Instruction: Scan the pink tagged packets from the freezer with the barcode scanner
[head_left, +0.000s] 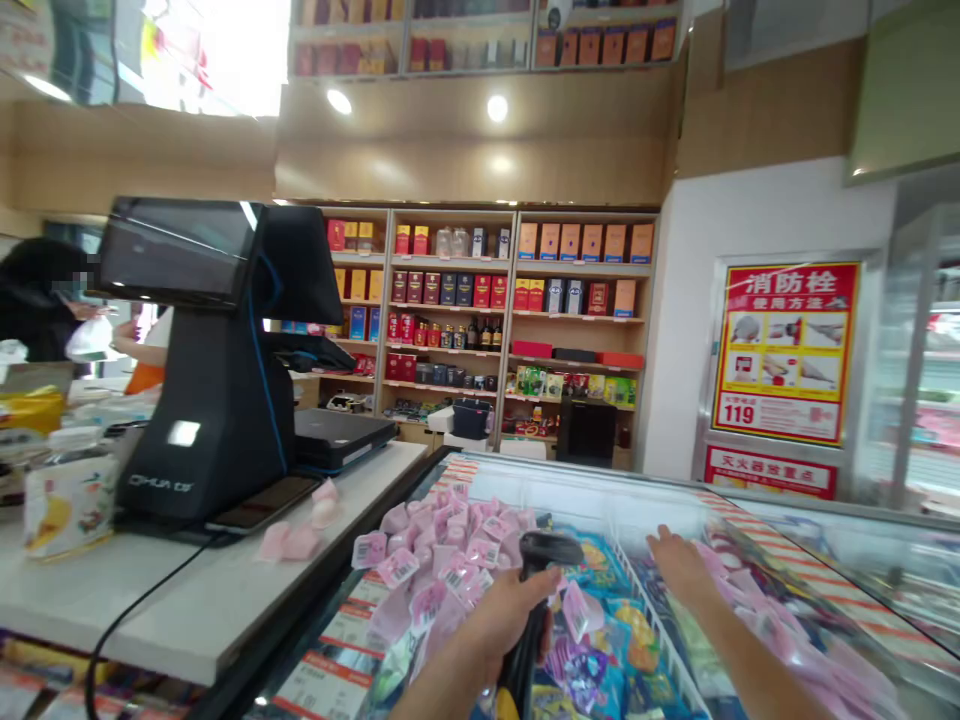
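Note:
My left hand (499, 630) is closed around the handle of a black barcode scanner (551, 548), with its head pointing forward over a freezer. Under and beside it lies a heap of pink plastic cups (442, 570) with barcode labels on them. Blue snack packets (611, 640) fill the basket below the scanner. My right hand (679, 570) reaches over the right-hand compartment, its visible fingers stretched forward and nothing seen in them. More pink cups (787, 630) lie to the right of that hand; whether it touches them I cannot tell.
On the left, a white counter (187, 620) carries a black cash register (210, 400), a phone (264, 502) and a few pink cups (292, 540). A white wire divider (652, 610) splits the freezer. Shelves of boxes (450, 290) stand behind. Another person (45, 300) is at far left.

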